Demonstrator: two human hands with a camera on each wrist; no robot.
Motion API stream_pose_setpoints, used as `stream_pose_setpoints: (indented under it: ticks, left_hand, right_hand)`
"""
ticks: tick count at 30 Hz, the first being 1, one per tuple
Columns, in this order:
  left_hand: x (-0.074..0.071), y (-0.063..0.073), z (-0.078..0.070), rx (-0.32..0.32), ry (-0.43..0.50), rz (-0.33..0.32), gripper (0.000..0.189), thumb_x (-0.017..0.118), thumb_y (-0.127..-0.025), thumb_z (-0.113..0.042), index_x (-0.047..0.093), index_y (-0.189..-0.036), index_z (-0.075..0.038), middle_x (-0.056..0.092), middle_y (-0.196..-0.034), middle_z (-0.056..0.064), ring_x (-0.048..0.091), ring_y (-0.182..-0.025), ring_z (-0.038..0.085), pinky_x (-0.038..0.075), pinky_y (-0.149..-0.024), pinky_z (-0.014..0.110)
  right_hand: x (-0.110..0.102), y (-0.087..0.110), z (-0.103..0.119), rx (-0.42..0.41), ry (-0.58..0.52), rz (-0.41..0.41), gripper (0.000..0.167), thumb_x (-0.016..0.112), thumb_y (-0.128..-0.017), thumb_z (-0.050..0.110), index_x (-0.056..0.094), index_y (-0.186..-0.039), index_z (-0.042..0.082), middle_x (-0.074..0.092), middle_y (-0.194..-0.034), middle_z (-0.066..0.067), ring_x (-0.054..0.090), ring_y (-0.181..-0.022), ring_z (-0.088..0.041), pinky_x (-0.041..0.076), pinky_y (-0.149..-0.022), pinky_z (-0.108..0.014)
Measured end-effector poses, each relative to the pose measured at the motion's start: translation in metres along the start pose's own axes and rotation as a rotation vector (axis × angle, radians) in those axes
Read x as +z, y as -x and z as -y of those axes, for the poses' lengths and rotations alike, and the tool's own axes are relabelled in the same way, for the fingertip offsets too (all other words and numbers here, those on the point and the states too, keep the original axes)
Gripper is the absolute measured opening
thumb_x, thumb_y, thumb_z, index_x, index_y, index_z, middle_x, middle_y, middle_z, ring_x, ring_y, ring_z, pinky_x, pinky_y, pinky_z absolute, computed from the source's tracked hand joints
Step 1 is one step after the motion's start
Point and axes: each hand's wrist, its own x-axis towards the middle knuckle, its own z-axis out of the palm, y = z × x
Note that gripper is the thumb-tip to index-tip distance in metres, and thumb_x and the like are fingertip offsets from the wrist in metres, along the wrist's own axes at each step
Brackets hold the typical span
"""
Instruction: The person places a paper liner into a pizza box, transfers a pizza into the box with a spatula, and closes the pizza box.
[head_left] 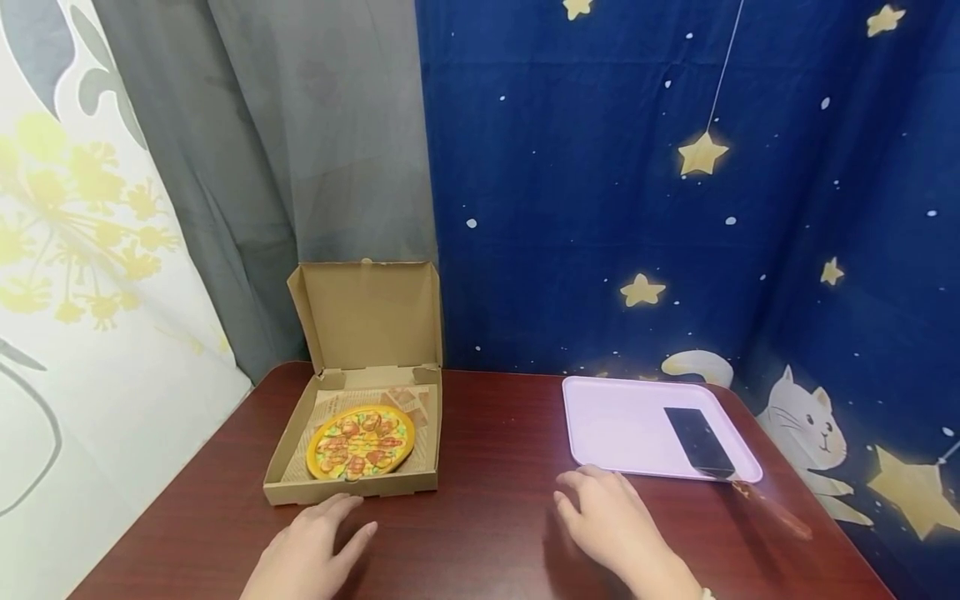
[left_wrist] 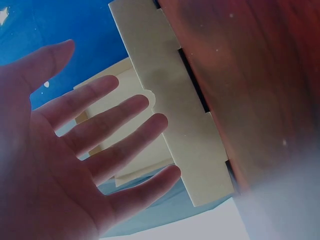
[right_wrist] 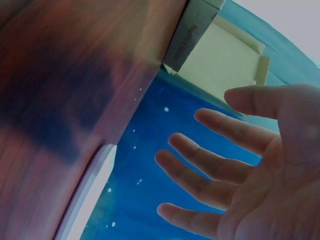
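Observation:
A round toy pizza (head_left: 361,442) with a yellow rim lies on printed paper inside an open cardboard pizza box (head_left: 352,492), its lid raised at the back. Just in front of the box is my left hand (head_left: 309,550), fingers spread and nothing held; the left wrist view shows its palm (left_wrist: 55,155) facing the box front. My right hand (head_left: 618,529) hovers over the table near the front edge of a pale pink tray (head_left: 615,429), its fingers relaxed and holding nothing. Across the tray's right side lies a cleaver (head_left: 699,442), its wooden handle (head_left: 776,510) jutting past the rim.
The dark red wooden table (head_left: 495,500) carries the box at left and the tray at right. Behind it hang a grey curtain (head_left: 352,142) and a blue star-patterned curtain (head_left: 570,192). A white patterned cloth (head_left: 97,375) hangs along the left side.

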Motion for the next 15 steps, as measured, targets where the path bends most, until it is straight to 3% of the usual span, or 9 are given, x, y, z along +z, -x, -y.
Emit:
stream_pose_setpoints:
  ticks: [10, 15]
  left_hand:
    - [-0.009, -0.002, 0.006, 0.01, -0.024, -0.028, 0.048, 0.071, -0.101, -0.046, 0.072, -0.135, -0.012, 0.066, -0.146, 0.017, 0.062, -0.135, 0.044, 0.054, -0.103, 0.068]
    - [-0.012, -0.002, 0.012, 0.004, -0.028, -0.037, 0.05, 0.071, -0.101, -0.046, 0.07, -0.137, -0.011, 0.066, -0.147, 0.016, 0.061, -0.136, 0.045, 0.053, -0.103, 0.068]
  right_hand:
    - [0.011, -0.013, 0.024, -0.09, -0.007, -0.019, 0.019, 0.077, -0.092, 0.024, 0.081, -0.107, 0.012, 0.079, -0.105, -0.004, 0.076, -0.105, -0.026, 0.058, -0.1, -0.05]
    - [0.015, -0.017, 0.035, -0.117, -0.007, -0.003, 0.02, 0.076, -0.093, 0.023, 0.081, -0.108, 0.011, 0.079, -0.107, -0.006, 0.075, -0.109, -0.028, 0.054, -0.107, -0.059]
